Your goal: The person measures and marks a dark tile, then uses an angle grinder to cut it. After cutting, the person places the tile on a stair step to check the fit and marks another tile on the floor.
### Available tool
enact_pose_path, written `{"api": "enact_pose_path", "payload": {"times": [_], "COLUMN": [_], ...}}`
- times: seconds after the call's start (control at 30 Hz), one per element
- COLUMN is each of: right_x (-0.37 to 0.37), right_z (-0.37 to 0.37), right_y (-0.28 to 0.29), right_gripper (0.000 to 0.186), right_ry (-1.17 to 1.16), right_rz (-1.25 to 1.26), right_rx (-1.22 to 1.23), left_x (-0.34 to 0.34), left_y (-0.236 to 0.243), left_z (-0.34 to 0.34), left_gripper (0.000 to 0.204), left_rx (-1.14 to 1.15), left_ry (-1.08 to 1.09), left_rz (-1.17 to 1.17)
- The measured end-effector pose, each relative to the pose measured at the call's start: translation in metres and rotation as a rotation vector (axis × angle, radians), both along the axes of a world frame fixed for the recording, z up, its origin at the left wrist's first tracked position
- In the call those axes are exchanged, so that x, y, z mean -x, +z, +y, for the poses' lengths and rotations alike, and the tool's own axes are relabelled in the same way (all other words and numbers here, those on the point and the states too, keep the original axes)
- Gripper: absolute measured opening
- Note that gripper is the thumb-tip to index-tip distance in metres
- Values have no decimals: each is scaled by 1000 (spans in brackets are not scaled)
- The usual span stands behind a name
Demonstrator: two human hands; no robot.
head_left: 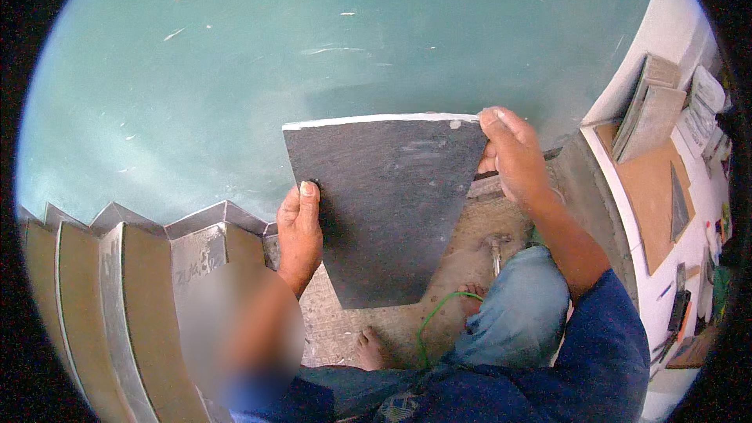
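A dark grey tile [392, 204] with a pale top edge is held up between my hands, in front of the green wall. It is wider at the top and narrows downward. My left hand [301, 231] grips its left side, thumb on the front face and the other fingers mostly hidden. At the upper right corner, my right hand [513, 153] is closed on the tile, with the thumb at the pale edge. Below the tile show my bare feet and the floor.
Tiled stairs [141, 290] rise on the left along the green wall [235, 47]. A green cord [427, 325] lies by my feet. On the right, a white surface holds a brown board [650, 196], leaning tile pieces [654, 113] and several tools.
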State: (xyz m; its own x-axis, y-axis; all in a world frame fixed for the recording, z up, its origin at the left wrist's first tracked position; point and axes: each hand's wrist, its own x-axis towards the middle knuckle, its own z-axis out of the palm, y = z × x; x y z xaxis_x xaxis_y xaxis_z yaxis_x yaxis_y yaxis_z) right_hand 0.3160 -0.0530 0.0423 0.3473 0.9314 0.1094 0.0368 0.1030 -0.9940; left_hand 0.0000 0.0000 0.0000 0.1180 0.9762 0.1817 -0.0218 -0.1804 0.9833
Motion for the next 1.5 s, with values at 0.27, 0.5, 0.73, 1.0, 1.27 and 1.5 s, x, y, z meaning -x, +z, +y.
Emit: {"api": "enact_pose_path", "payload": {"times": [0.27, 0.5, 0.73, 1.0, 1.27, 1.5], "right_x": [-6, -8, -20, -26, -67, -104], "right_z": [3, 0, 3, 7, -7, -102], "right_y": [29, 57, 57, 49, 8, -207], "right_gripper": [29, 25, 27, 31, 29, 30], "right_ry": [10, 110, 100, 59, -142, -54], "right_rz": [-431, -558, -567, -491, 130, -579], "right_rx": [-175, -70, -20, 34, -124, 746], "left_x": [-1, -22, -35, -42, -45, -39], "left_y": [8, 17, 17, 14, 14, 31], "left_z": [2, -5, -3, 3, 9, 9], "left_gripper": [39, 38, 37, 36, 36, 40], "left_rx": [7, -85, -54, -54, 12, -78], "left_ry": [-63, -111, -139, -160, -103, -167], "left_rz": [147, 97, 98, 105, 80, 298]}}
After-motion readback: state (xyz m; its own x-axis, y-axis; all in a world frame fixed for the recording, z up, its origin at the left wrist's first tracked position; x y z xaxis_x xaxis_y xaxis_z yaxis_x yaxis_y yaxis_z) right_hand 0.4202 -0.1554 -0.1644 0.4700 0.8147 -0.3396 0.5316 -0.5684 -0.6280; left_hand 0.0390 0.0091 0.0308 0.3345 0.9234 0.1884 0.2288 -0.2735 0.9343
